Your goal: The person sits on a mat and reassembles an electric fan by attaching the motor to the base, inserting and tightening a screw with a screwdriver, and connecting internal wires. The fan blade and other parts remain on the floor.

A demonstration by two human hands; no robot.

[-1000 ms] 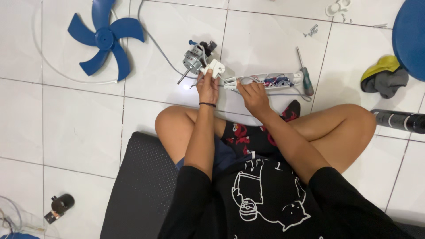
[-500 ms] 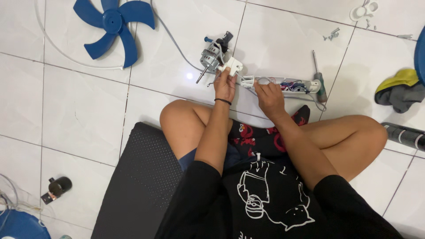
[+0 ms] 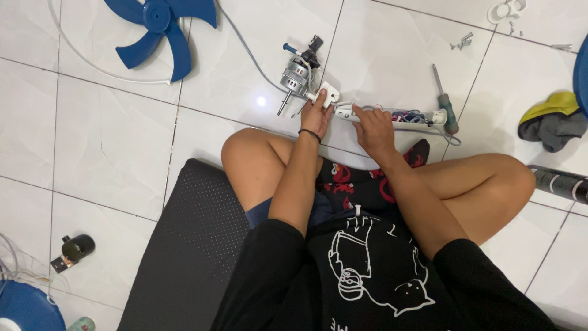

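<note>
On floor tiles | left hand [image 3: 316, 116] pinching white switch block [image 3: 329, 94] | right hand [image 3: 373, 130] gripping open white housing [image 3: 392, 117], wires showing

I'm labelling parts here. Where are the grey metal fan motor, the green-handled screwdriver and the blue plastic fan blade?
grey metal fan motor [image 3: 295, 72], head view, round casing.
green-handled screwdriver [image 3: 448, 112], head view, handle.
blue plastic fan blade [image 3: 158, 13], head view, hub.

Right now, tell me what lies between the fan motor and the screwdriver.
In the head view: both hands, left and right, a small white part, and the white housing with coloured wires.
</note>
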